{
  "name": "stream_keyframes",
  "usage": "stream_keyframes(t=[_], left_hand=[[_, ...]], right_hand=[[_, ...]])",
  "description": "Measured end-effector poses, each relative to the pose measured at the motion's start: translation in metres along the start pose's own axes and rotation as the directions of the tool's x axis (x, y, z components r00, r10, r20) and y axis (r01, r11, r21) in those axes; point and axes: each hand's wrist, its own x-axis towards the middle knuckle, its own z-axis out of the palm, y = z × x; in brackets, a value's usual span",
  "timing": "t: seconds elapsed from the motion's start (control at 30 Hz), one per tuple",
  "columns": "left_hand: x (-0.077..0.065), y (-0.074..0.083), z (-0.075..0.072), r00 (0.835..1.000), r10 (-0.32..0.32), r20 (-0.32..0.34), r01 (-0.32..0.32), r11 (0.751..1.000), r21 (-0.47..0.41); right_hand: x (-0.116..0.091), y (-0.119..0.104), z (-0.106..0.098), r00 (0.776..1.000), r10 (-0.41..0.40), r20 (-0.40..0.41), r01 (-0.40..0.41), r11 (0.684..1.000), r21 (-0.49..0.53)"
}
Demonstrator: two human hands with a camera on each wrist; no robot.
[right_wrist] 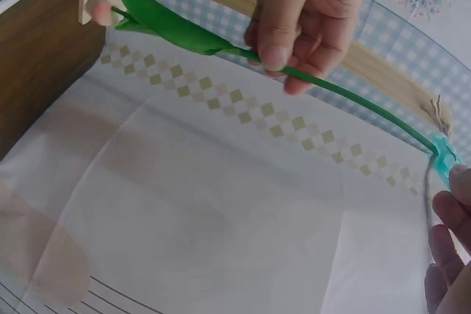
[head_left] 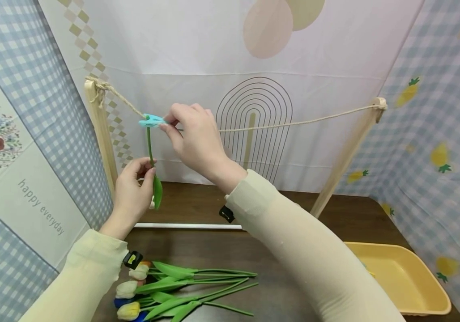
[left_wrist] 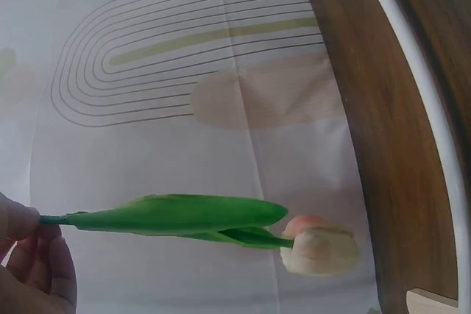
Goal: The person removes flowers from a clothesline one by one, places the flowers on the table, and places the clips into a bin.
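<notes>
An artificial tulip [left_wrist: 320, 249] with a pale pink and cream bloom hangs head down. My left hand [head_left: 132, 190] pinches its green stem [head_left: 150, 145] between thumb and fingers, just above the leaf [left_wrist: 184, 215]. At the stem's upper end, a light blue clothespin [head_left: 151, 121] sits on the rope [head_left: 127, 103]. My right hand [head_left: 195, 134] pinches the clothespin's handle end with thumb and fingers. In the right wrist view, the stem tip lies in the jaws of the clothespin [right_wrist: 443, 154], right at the rope.
The rope spans two wooden posts [head_left: 103, 134]. Several more artificial tulips [head_left: 181, 286] lie on the dark table, heads to the left. A yellow tray [head_left: 407, 277] stands at right with small items partly hidden by my sleeve. A white rod [head_left: 189, 226] crosses behind the flowers.
</notes>
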Motion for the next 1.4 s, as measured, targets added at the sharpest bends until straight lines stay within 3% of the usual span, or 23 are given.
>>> stream_keyframes(t=[0.17, 0.47, 0.8, 1.1, 1.4], left_hand=[[-0.002, -0.005, 0.003, 1.0, 0.02, 0.015, -0.02, 1.0, -0.002], [-0.011, -0.007, 0.002, 0.999, 0.025, 0.047, -0.026, 0.999, 0.023], [-0.024, -0.007, 0.002, 0.987, 0.11, 0.114, -0.12, 0.989, 0.082], [-0.034, -0.007, 0.004, 0.955, 0.224, 0.192, -0.246, 0.965, 0.096], [-0.044, -0.007, 0.008, 0.913, 0.329, 0.241, -0.367, 0.921, 0.133]], right_hand=[[-0.004, 0.003, -0.003, 0.999, -0.007, -0.052, 0.007, 1.0, 0.005], [-0.019, 0.014, -0.008, 0.987, -0.111, -0.114, 0.107, 0.993, -0.042], [-0.048, 0.034, -0.022, 0.959, -0.241, -0.149, 0.24, 0.97, -0.024], [-0.081, 0.053, -0.029, 0.969, -0.229, -0.09, 0.231, 0.973, 0.009], [-0.122, 0.08, -0.035, 0.992, -0.128, 0.019, 0.128, 0.992, -0.016]])
